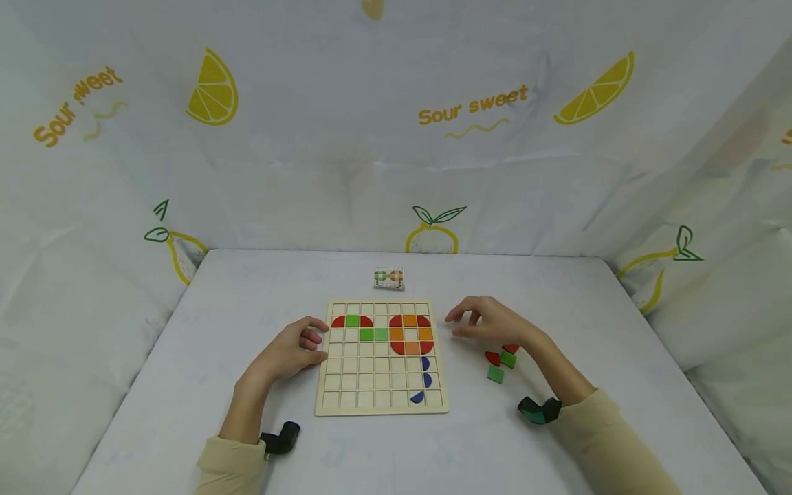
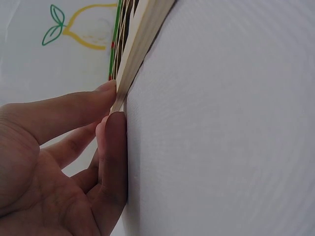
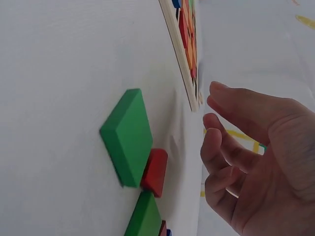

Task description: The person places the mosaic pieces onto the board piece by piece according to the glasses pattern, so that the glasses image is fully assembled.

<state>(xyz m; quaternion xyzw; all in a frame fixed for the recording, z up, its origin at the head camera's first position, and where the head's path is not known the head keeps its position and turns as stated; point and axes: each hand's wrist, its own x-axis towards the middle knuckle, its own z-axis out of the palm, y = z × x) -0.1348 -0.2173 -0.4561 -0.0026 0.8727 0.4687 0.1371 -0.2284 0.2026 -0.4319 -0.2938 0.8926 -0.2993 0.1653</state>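
A wooden grid board (image 1: 365,381) lies on the table, holding red, green and orange pieces in its upper rows. Blue half-round pieces (image 1: 427,380) sit near its lower right. My left hand (image 1: 291,350) rests its thumb and fingertips against the board's left edge, which the left wrist view shows close up. To the right of the board, my right hand (image 1: 489,320) hovers with loosely bent fingers and nothing between them. Below it on the table lie green squares (image 1: 496,374) and red rounded pieces (image 1: 492,358). The right wrist view shows a green square (image 3: 129,137) near that hand.
Behind the board lies a small pattern card (image 1: 388,278) with a printed coloured grid. A white cloth with lemon prints (image 1: 346,199) hangs behind and beside the table. Black wrist devices (image 1: 281,438) sit at both sleeves.
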